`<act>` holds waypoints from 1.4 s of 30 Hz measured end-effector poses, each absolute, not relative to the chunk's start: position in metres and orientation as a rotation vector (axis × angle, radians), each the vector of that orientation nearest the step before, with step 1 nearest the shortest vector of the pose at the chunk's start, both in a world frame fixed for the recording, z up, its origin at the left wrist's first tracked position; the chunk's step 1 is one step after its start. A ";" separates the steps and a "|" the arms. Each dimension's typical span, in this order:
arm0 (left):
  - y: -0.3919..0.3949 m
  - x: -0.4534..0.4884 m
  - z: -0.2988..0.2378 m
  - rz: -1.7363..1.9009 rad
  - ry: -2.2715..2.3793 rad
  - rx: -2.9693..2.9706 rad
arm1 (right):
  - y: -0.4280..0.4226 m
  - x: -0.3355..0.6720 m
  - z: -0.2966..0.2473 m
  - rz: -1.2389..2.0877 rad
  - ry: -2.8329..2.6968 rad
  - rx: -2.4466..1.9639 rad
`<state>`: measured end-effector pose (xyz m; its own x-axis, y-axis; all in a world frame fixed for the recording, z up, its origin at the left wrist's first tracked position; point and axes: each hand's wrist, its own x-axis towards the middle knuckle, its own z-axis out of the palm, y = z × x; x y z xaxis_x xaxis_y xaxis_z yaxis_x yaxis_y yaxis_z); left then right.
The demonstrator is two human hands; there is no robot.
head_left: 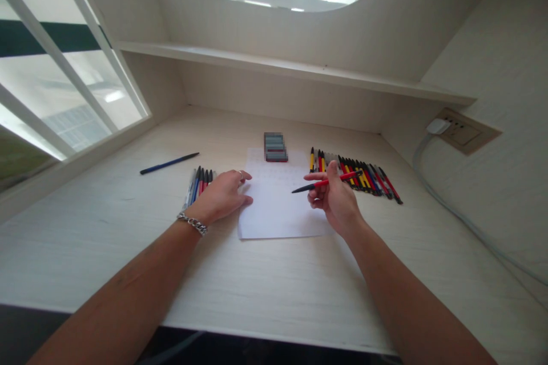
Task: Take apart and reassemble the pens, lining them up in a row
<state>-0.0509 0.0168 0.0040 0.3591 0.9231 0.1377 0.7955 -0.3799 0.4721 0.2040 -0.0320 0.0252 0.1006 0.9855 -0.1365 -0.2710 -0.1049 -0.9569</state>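
My right hand (336, 197) is closed around a red pen with a black tip (325, 183), held level just above a white sheet of paper (278, 199), tip pointing left. My left hand (222, 197) lies flat with fingers spread on the desk, its fingertips on the sheet's left edge. A bracelet circles that wrist. A small bunch of pens (197, 183) lies just left of my left hand. A long row of red, yellow and black pens (357, 175) lies right of the sheet, behind my right hand.
A single blue pen (169, 163) lies alone at the left of the pale wooden desk (257, 274). A small blurred dark object (275, 147) sits at the sheet's far edge. A shelf runs along the back. A wall socket (460, 132) with a plug and cable is at right.
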 end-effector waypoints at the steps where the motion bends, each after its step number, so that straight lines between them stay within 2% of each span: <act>1: 0.016 -0.050 0.004 0.524 1.522 2.310 | -0.032 0.200 0.025 1.348 -0.875 -1.153; 4: 0.016 -0.049 0.005 0.457 1.564 2.319 | -0.030 0.183 0.021 1.348 -0.985 -1.198; 16: 0.020 -0.056 0.003 0.460 1.520 2.391 | 0.003 0.108 -0.010 0.846 -1.498 -1.427; 42: 0.020 -0.054 0.005 0.418 1.562 2.410 | 0.004 0.106 -0.015 0.647 -1.613 -1.470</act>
